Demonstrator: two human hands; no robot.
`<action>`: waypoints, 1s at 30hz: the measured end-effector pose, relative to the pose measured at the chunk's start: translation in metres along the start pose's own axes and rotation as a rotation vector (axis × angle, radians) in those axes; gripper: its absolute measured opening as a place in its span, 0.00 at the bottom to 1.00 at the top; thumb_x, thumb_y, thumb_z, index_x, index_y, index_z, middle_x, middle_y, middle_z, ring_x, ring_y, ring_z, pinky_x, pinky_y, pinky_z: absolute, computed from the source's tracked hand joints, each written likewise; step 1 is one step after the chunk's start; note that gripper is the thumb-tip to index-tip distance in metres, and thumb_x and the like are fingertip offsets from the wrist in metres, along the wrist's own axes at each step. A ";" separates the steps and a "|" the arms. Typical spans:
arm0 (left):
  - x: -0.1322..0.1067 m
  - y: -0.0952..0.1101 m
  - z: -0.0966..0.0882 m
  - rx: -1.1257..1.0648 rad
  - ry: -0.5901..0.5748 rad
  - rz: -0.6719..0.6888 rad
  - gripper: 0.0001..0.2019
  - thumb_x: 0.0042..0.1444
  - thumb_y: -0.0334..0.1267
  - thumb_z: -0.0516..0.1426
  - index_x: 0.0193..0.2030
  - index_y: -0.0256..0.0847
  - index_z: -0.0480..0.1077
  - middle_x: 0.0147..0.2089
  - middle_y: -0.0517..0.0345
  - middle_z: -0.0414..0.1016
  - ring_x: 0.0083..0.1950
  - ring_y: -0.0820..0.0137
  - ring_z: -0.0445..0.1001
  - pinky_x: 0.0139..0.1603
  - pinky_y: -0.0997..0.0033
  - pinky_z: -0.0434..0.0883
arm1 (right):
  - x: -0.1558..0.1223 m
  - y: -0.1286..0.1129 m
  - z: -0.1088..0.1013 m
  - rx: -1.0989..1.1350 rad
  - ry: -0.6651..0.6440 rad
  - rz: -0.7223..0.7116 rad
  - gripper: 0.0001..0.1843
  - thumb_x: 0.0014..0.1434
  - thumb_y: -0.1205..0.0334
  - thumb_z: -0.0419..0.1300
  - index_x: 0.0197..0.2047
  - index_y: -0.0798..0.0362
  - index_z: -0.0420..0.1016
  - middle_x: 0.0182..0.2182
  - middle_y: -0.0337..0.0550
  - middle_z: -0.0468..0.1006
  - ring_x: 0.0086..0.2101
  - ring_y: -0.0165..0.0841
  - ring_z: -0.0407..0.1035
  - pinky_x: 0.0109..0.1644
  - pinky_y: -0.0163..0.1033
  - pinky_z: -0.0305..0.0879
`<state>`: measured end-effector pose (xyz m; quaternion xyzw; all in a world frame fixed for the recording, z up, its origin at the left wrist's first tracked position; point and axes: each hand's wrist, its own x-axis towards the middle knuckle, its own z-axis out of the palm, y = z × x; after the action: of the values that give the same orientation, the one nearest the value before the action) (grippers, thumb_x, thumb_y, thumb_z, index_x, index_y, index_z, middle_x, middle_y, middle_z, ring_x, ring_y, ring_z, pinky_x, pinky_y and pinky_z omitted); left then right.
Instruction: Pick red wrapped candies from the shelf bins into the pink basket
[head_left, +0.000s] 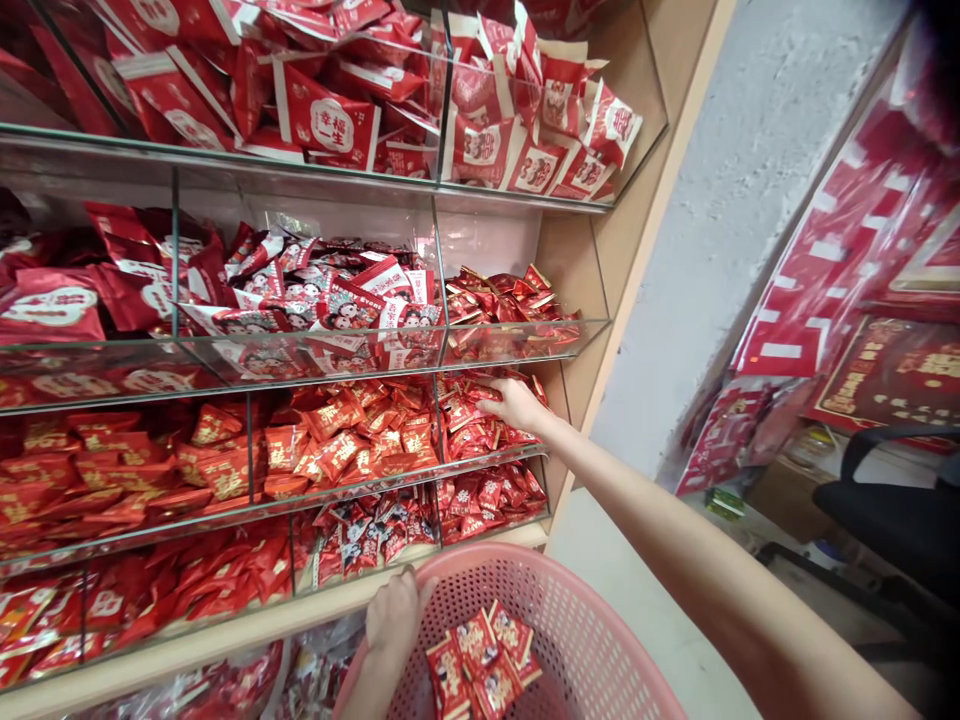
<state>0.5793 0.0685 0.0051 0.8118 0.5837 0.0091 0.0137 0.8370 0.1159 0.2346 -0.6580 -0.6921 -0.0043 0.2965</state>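
Note:
My left hand (pixel 395 612) is closed over the near-shelf rim of a pink plastic basket (pixel 600 610) with holes in its wall. Several red and gold snack packets (pixel 480 642) lie in the bottom of the basket. My right hand (pixel 517 405) reaches into the right-hand compartment of the third shelf, over small red wrapped packets (pixel 469 440). Its thumb and fingers look apart at the packets, and the fingertips are partly lost among the red wrappers.
Clear dividers and front panels (pixel 345 485) split the shelves into bins of red packets. Larger red bags (pixel 330 115) fill the top shelf. On the right are a wooden side panel (pixel 637 270), a grey wall (pixel 712 200), hanging red goods (pixel 825 260) and a black chair (pixel 892 510).

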 end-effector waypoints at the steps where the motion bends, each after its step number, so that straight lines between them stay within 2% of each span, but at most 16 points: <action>1: 0.000 0.000 -0.001 0.002 0.002 0.001 0.24 0.60 0.50 0.41 0.45 0.34 0.69 0.36 0.42 0.76 0.40 0.57 0.76 0.36 0.64 0.70 | -0.001 0.000 0.000 0.001 0.016 -0.004 0.23 0.55 0.60 0.58 0.55 0.53 0.68 0.51 0.46 0.73 0.51 0.40 0.66 0.54 0.41 0.60; 4: -0.001 0.001 -0.005 0.003 -0.017 -0.006 0.24 0.60 0.50 0.41 0.45 0.34 0.69 0.38 0.41 0.76 0.40 0.57 0.76 0.37 0.64 0.70 | -0.009 -0.001 0.000 0.001 0.087 -0.048 0.22 0.56 0.60 0.57 0.54 0.55 0.69 0.49 0.48 0.73 0.49 0.40 0.67 0.54 0.42 0.60; 7: -0.002 0.003 -0.008 -0.013 -0.046 -0.012 0.24 0.59 0.51 0.42 0.43 0.34 0.69 0.38 0.41 0.76 0.41 0.57 0.76 0.37 0.64 0.70 | -0.030 -0.004 -0.004 0.008 0.155 -0.110 0.23 0.58 0.58 0.56 0.55 0.57 0.67 0.47 0.51 0.73 0.47 0.39 0.67 0.53 0.44 0.61; 11: -0.002 0.003 -0.008 -0.022 -0.045 -0.019 0.24 0.60 0.51 0.42 0.44 0.34 0.68 0.37 0.41 0.76 0.40 0.57 0.76 0.36 0.63 0.70 | -0.081 -0.019 -0.011 0.070 0.204 -0.219 0.23 0.60 0.56 0.53 0.58 0.52 0.63 0.50 0.49 0.70 0.50 0.39 0.63 0.55 0.49 0.58; 14: -0.001 0.003 -0.007 -0.037 -0.059 -0.023 0.24 0.59 0.51 0.42 0.43 0.34 0.69 0.37 0.41 0.76 0.40 0.57 0.76 0.36 0.64 0.70 | -0.129 -0.030 -0.006 0.148 0.158 -0.223 0.23 0.62 0.57 0.52 0.60 0.46 0.59 0.51 0.48 0.69 0.50 0.39 0.62 0.55 0.51 0.57; 17: -0.001 0.003 -0.006 -0.043 -0.066 -0.030 0.24 0.59 0.52 0.42 0.44 0.35 0.69 0.38 0.41 0.76 0.40 0.59 0.76 0.37 0.65 0.69 | -0.174 -0.030 0.019 0.205 -0.011 -0.165 0.24 0.62 0.56 0.51 0.62 0.43 0.56 0.53 0.47 0.67 0.52 0.38 0.60 0.56 0.50 0.57; 22: -0.001 0.002 -0.005 -0.055 -0.072 -0.047 0.25 0.59 0.53 0.42 0.46 0.35 0.69 0.38 0.41 0.76 0.41 0.61 0.75 0.39 0.66 0.69 | -0.221 -0.005 0.092 0.241 -0.347 -0.081 0.24 0.61 0.55 0.52 0.60 0.45 0.60 0.53 0.45 0.68 0.51 0.38 0.60 0.56 0.46 0.57; 26: -0.002 0.003 -0.006 -0.057 -0.069 -0.053 0.25 0.59 0.53 0.42 0.46 0.35 0.69 0.37 0.42 0.76 0.41 0.61 0.75 0.39 0.66 0.69 | -0.231 0.009 0.139 0.154 -0.517 -0.070 0.24 0.60 0.57 0.53 0.60 0.45 0.60 0.53 0.44 0.69 0.52 0.40 0.60 0.58 0.47 0.52; 30: -0.002 0.004 -0.008 -0.042 -0.057 -0.042 0.25 0.59 0.52 0.42 0.46 0.34 0.69 0.37 0.42 0.76 0.41 0.59 0.76 0.38 0.65 0.69 | -0.228 0.008 0.163 0.090 -0.580 -0.106 0.24 0.60 0.58 0.53 0.59 0.45 0.60 0.50 0.43 0.70 0.50 0.39 0.59 0.55 0.45 0.53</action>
<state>0.5817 0.0652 0.0129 0.7988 0.5997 -0.0023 0.0475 0.7684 -0.0256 0.0022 -0.5809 -0.7808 0.1994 0.1146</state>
